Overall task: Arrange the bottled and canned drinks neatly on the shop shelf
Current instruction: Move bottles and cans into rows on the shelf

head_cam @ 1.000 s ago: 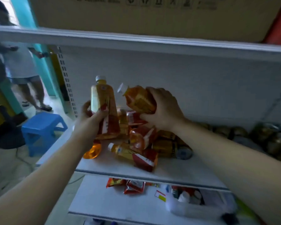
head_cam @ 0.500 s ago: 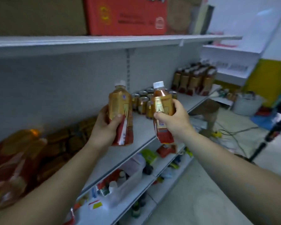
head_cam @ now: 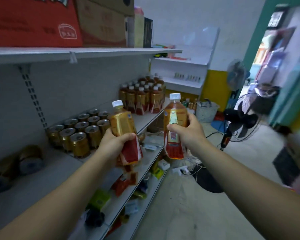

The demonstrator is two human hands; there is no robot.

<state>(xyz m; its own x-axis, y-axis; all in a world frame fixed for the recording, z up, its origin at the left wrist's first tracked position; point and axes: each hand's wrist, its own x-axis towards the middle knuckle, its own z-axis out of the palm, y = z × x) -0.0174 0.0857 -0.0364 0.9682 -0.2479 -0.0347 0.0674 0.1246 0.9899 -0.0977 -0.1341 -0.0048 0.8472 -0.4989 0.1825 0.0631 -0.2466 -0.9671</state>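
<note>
Amber white-capped plastic bottle (head_cam: 123,125), tilted: left hand (head_cam: 114,145) fingers curl round its red label. Right hand (head_cam: 189,134) wraps an upright twin bottle (head_cam: 174,118). Both airborne near grey metal shelf (head_cam: 59,168). My worry: clipping gold cans (head_cam: 80,134) on set-down, toppling them.

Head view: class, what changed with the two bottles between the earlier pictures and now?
The left bottle and right bottle were lifted off the jumbled pile and carried rightward along the shelf toward the standing cans; the right bottle, tilted at first, is nearly upright. The left hand and right hand still grip one each.
</note>
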